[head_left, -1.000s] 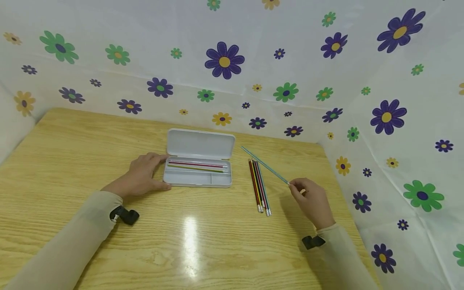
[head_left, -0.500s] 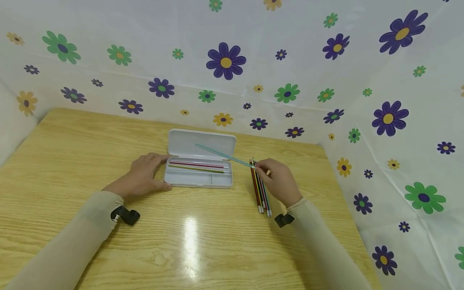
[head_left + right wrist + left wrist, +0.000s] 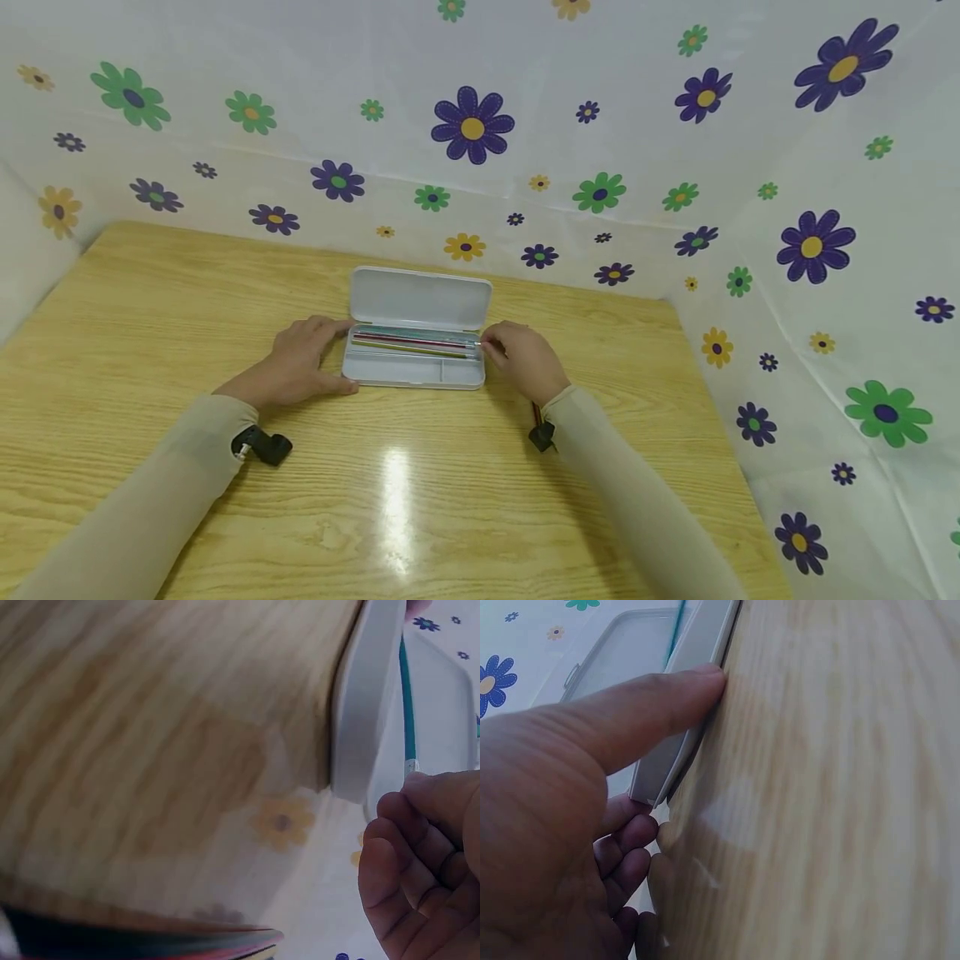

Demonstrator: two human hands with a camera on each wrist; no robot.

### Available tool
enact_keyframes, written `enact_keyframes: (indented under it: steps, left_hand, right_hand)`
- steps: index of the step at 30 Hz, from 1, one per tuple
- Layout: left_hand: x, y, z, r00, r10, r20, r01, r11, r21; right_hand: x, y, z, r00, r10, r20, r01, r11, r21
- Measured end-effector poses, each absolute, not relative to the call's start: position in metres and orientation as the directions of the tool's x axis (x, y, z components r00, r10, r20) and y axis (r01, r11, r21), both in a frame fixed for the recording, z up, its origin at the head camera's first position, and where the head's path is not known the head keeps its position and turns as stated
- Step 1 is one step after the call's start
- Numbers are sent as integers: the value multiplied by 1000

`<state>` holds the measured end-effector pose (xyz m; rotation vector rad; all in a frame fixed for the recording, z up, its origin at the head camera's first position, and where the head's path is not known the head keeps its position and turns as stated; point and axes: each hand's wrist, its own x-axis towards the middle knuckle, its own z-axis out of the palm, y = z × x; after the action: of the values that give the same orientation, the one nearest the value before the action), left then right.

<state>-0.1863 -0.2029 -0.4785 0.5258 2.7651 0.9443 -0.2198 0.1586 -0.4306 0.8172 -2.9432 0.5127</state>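
A white pencil case (image 3: 393,371) lies with its lid up on the wooden table. My left hand (image 3: 296,367) holds its left end, thumb at the front side and fingers round the back corner, as the left wrist view shows. With thumb and fingertips, my right hand (image 3: 528,362) pinches a teal pencil (image 3: 409,712) by its eraser end at the case's right end. That pencil lies along the back of the long compartment, next to a dark pink pencil (image 3: 412,340) and an olive pencil (image 3: 408,347).
Under the right forearm lies a bundle of several pencils (image 3: 150,941), mostly hidden in the head view. The case's front part has a divider (image 3: 442,370). A white flowered cloth (image 3: 397,133) stands behind the table and along the right.
My right hand has moved left across the pencil bundle, bringing the teal pencil from right of the case into its back compartment. My left hand has stayed at the case.
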Motion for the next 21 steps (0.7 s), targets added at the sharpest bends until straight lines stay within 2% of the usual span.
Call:
enact_keyframes:
  steps: [9, 21]
  left_hand:
    - [-187, -203, -480, -922, 385, -41, 278, 732, 621]
    - [-184, -201, -474, -924, 378, -58, 264, 740, 619]
  right_hand:
    - [-227, 155, -442, -871, -484, 87, -486, 819, -307]
    - [-228, 154, -439, -898, -441, 12, -422, 850, -316]
